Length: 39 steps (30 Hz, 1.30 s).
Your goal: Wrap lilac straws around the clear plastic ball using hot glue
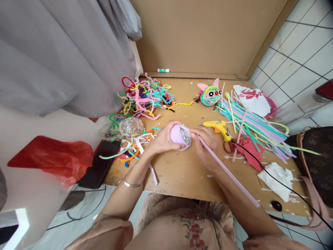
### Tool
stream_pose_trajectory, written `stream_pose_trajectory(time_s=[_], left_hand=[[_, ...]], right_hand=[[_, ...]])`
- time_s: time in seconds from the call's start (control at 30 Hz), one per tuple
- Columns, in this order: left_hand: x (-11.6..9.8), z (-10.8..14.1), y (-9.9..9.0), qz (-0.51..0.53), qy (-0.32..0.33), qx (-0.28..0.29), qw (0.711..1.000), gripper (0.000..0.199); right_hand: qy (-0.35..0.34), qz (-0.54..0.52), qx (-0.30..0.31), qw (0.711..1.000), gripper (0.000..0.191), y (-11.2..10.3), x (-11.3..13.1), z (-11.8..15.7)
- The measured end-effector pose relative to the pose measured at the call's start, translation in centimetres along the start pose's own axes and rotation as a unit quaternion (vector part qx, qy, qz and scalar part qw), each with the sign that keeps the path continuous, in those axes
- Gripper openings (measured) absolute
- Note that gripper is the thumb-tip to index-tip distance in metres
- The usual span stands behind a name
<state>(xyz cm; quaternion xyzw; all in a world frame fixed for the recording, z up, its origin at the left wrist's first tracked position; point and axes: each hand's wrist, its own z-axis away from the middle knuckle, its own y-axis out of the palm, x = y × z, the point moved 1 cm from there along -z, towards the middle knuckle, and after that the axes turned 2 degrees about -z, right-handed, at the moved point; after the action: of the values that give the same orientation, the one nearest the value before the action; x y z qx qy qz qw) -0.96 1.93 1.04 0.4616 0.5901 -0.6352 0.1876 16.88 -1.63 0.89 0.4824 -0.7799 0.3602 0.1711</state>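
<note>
Lilac-wrapped cylinder point(176, 134) at middle of table point(177, 175), clear part bare at right end. Left hand point(163, 139) curled around it from left, gripping. Right hand point(206, 146) pinching lilac strip point(229, 172) just beside cylinder's right end, with long tail toward near right. To right, yellow glue gun point(217, 127), nozzle toward left; farther right, bundle of strips point(260, 128). Beyond, to far right, pink-eared figure point(208, 98). To far left, tangled pile point(145, 95); nearer, clear plastic dome point(131, 126).

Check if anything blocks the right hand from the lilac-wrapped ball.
Nothing visible: the right hand, holding a lilac strip, is at the edge of the ball. The yellow glue gun lies beyond that hand.
</note>
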Motion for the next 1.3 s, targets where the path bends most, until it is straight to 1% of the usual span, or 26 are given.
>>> stream_pose_trajectory(time_s=[0.17,0.27,0.37,0.47,0.77,1.0,1.13,1.3], left_hand=[[0.0,0.0,0.0,-0.002,0.002,-0.003,1.000,0.075],[0.0,0.0,0.0,-0.007,0.005,-0.009,1.000,0.075],[0.1,0.0,0.0,-0.012,0.003,-0.010,1.000,0.074],[0.2,0.0,0.1,-0.007,0.009,-0.011,1.000,0.074],[0.4,0.1,0.2,0.001,0.012,-0.008,1.000,0.074],[0.5,0.0,0.2,0.011,0.012,-0.004,1.000,0.073],[0.5,0.1,0.1,-0.004,0.017,0.001,1.000,0.073],[1.0,0.1,-0.2,-0.013,0.021,0.018,1.000,0.077]], right_hand=[[-0.011,0.034,-0.025,0.999,0.011,0.2,-0.1,0.1],[0.005,0.033,-0.025,0.999,0.007,0.1,0.0,0.2],[0.034,0.010,-0.009,0.999,0.009,0.2,0.1,0.3],[0.034,-0.025,0.003,0.999,0.010,0.5,0.1,0.3],[0.052,-0.046,-0.012,0.997,0.010,1.2,-0.2,0.8],[0.040,-0.061,-0.011,0.997,0.011,1.7,-0.2,1.1],[0.031,-0.057,-0.021,0.998,0.012,1.9,-0.3,1.2],[0.014,-0.056,-0.026,0.998,0.012,2.2,-0.4,1.5]])
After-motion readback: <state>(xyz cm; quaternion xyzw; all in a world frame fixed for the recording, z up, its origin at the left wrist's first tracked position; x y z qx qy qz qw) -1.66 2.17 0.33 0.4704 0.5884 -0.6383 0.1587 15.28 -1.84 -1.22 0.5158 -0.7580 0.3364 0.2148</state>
